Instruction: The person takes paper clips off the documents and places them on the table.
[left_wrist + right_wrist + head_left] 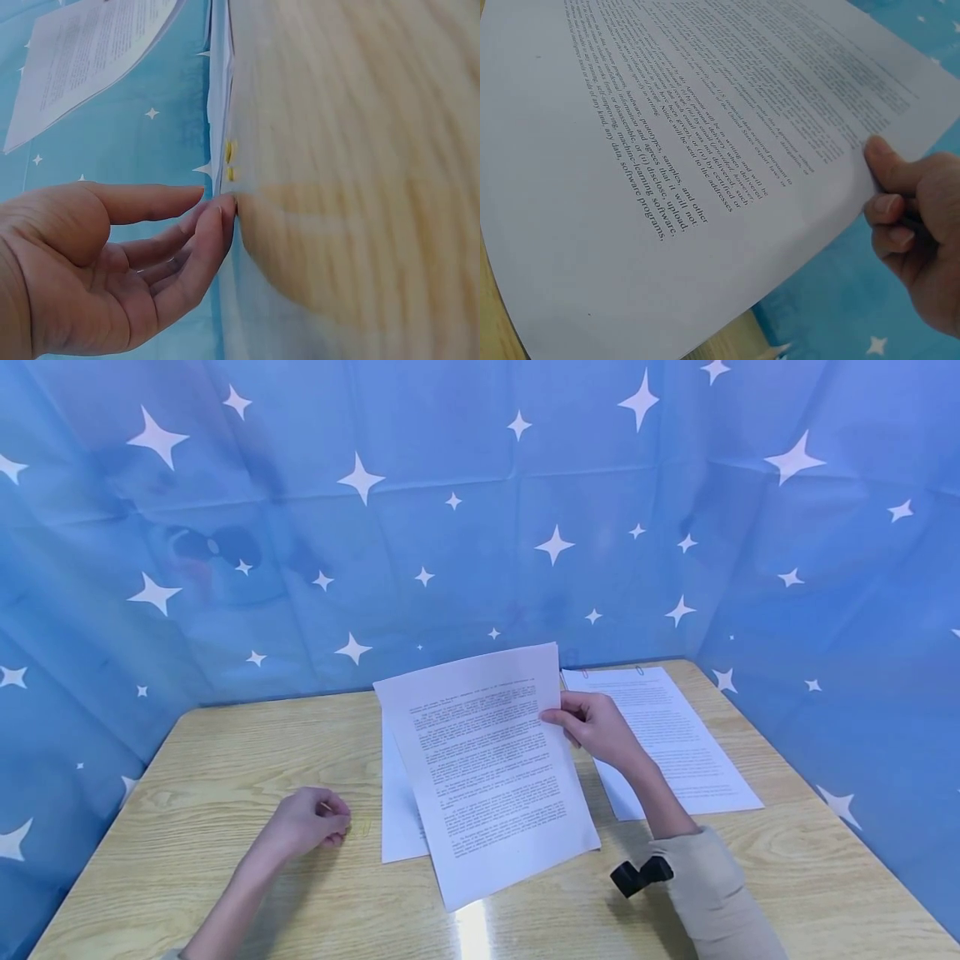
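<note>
Presently Raised, Held One-Sided

Observed white, rectangular, black-printed paper (487,777) above the middle of the pale wood-grain table (225,752), pinched along its right edge by right hand (596,727). Found left hand (311,820) loosely curled, thumb parted, apparently holding nothing, at the table's left part. Advise pinching lightly, supporting the free side against creasing. Recorded long axis slanting rightward towards the table's near edge, print-top pointing far.

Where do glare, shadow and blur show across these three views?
Head view: glare on the tabletop below the held sheet, soft shadow below the left hand; left wrist view: tabletop grain smeared; right wrist view: nearer print legible, farthest lines blurred.
</note>
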Available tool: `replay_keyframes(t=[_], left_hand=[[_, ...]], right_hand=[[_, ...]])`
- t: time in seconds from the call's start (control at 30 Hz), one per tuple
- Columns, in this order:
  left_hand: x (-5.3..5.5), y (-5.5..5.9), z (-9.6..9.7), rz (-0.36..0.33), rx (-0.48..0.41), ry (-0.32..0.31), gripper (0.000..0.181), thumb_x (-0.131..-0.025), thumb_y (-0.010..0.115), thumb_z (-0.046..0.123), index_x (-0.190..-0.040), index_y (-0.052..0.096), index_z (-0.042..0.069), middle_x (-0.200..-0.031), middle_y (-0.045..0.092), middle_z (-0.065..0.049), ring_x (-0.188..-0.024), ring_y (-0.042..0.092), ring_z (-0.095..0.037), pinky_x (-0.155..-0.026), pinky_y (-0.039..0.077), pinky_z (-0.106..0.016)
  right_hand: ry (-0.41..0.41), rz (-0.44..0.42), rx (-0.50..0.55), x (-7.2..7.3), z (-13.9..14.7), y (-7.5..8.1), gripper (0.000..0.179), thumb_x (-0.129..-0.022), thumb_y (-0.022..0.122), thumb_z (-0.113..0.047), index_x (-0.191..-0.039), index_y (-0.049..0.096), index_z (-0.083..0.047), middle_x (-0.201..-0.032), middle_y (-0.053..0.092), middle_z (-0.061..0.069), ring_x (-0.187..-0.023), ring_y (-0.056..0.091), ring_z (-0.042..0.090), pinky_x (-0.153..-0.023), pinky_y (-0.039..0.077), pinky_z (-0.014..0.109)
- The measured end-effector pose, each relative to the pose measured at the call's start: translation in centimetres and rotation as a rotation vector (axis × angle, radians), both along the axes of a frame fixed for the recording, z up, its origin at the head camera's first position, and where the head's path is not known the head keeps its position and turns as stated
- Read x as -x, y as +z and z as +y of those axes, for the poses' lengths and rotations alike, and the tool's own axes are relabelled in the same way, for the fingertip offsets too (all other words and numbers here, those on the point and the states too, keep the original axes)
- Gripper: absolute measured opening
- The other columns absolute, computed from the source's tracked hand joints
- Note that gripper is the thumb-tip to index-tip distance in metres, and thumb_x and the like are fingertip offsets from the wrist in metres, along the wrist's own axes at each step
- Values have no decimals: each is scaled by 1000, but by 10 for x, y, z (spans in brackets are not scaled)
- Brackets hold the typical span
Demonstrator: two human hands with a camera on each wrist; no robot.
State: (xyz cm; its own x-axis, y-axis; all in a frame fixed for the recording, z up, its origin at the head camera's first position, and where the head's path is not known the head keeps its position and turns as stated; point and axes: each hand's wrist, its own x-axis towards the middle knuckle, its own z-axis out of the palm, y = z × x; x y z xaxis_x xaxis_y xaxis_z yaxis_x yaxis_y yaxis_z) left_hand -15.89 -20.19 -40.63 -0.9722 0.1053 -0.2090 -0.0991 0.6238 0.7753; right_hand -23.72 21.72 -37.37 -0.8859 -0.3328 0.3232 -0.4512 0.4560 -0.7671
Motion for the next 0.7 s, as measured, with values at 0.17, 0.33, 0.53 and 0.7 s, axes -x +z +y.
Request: replay_keyframes(t=[0.17,0.33,0.53,0.7], left_hand=[[1,5,1,10,-5,3,15,-90,66,2,-103,66,-7,-78,65,-8,-68,64,-20,-64,53,-34],[2,14,6,84,-4,-15,18,-92,65,6,-107,66,-4,-79,66,-7,-72,62,-21,-66,50,-32],[4,25,16,163,-46,-20,19,-95,66,10,-110,67,-2,-87,69,-11,-79,66,-23,-71,55,-33],[6,34,29,224,-59,-28,24,-98,66,15,-116,66,-1,-93,69,-9,-84,66,-23,-71,53,-31]], right_hand=[[-4,2,-7,-1,-1,0,13,-100,65,-13,-107,73,-5,-56,47,14,-44,42,18,-43,29,26],[-7,4,-9,-1,-1,1,13,-99,65,-12,-108,73,-5,-55,47,8,-44,42,19,-42,29,26],[-7,4,-1,-1,-1,1,14,-100,66,-13,-109,73,-5,-56,48,13,-44,43,19,-43,30,26],[-15,-12,13,-1,0,0,15,-100,65,-14,-109,73,-4,-58,48,20,-44,42,17,-43,29,26]])
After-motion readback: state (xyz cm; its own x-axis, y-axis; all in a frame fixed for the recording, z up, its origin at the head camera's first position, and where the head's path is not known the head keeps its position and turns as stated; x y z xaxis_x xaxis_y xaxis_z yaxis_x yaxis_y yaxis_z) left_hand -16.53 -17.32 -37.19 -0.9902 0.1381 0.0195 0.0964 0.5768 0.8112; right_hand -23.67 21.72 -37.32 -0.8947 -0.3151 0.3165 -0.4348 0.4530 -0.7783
